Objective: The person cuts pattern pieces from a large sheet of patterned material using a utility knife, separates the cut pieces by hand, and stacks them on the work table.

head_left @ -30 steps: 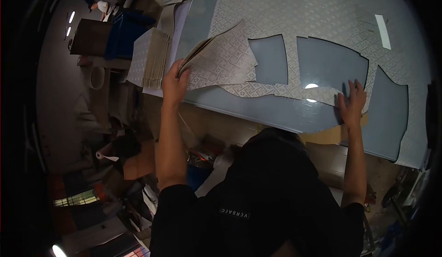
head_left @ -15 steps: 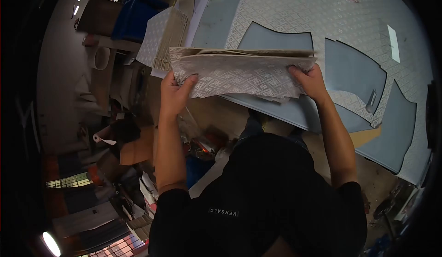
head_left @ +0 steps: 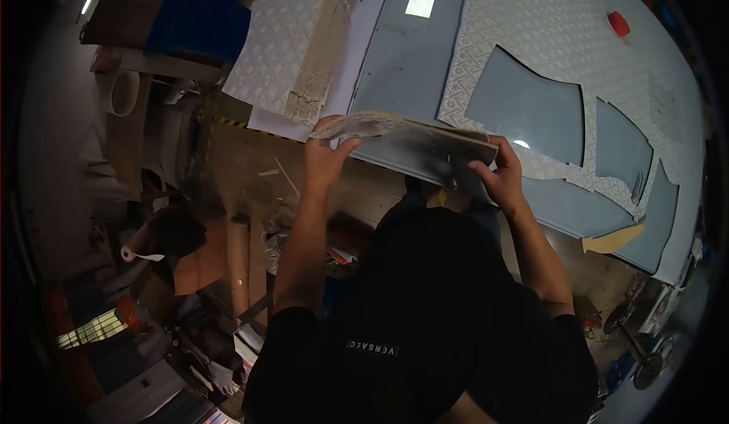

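Observation:
Between my two hands, a bundle of cut patterned sheets (head_left: pixel 391 122) is held at the table's near edge. Its layered edge faces up and bows slightly, and the broad printed face is now hard to make out. My left hand (head_left: pixel 326 158) is closed round the left end, thumb on the near side. At the right end, my right hand (head_left: pixel 503 175) pinches the bundle between thumb and fingers. A tall stack of similar patterned pieces (head_left: pixel 281 40) stands left of the bundle, on the table's left part.
A grey-blue table (head_left: pixel 395 59) carries a large patterned sheet (head_left: pixel 531 14) with several curved cut-outs. On it are a red round object (head_left: pixel 618 24) and a small metal tool (head_left: pixel 638 186). A tan scrap (head_left: pixel 613 239) overhangs the near edge. Blue bin (head_left: pixel 201 14) stands far left; clutter fills the floor.
The bundle has tipped, so its layered edge shows instead of its patterned face. My view has shifted left, bringing more of the tall stack into sight. Both hands keep their hold.

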`<state>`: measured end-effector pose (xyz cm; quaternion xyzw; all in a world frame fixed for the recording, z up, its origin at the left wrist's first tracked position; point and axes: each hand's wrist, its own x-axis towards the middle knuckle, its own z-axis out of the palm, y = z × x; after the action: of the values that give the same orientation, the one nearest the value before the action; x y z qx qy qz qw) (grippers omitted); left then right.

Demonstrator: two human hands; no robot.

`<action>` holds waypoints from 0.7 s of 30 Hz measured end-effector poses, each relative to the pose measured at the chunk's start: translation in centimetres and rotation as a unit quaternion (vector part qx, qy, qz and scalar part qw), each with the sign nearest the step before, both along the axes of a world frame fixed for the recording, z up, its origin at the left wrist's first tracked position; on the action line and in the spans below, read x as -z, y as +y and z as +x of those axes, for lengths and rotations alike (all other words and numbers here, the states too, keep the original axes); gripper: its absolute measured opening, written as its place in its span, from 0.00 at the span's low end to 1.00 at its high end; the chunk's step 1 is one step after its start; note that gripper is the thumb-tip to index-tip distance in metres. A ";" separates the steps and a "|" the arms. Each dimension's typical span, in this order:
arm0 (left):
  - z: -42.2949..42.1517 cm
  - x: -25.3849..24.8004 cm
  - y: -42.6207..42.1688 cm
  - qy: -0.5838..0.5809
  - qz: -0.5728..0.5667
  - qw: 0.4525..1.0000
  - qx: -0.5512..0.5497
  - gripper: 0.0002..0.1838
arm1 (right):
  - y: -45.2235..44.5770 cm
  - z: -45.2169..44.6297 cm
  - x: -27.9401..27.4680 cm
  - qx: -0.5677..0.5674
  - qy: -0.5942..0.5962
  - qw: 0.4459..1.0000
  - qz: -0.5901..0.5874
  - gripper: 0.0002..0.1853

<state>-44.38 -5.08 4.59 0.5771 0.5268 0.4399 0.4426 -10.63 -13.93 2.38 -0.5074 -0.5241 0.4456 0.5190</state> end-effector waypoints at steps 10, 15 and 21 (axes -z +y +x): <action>0.7 0.0 1.9 -0.066 0.017 0.993 0.102 0.15 | -0.9 -1.5 -1.5 0.150 0.032 0.983 0.097 0.09; 1.7 1.4 2.7 -0.045 0.118 0.983 0.130 0.13 | -0.8 -0.6 0.1 0.165 -0.035 0.981 0.092 0.09; 1.8 1.8 1.5 -0.110 -0.022 0.991 0.077 0.13 | -2.1 -0.1 -0.4 0.141 -0.037 0.985 0.090 0.10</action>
<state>-42.54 -3.63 2.81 0.5544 0.4387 0.4534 0.5428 -10.75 -16.00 2.81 -0.5437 -0.5042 0.2999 0.6002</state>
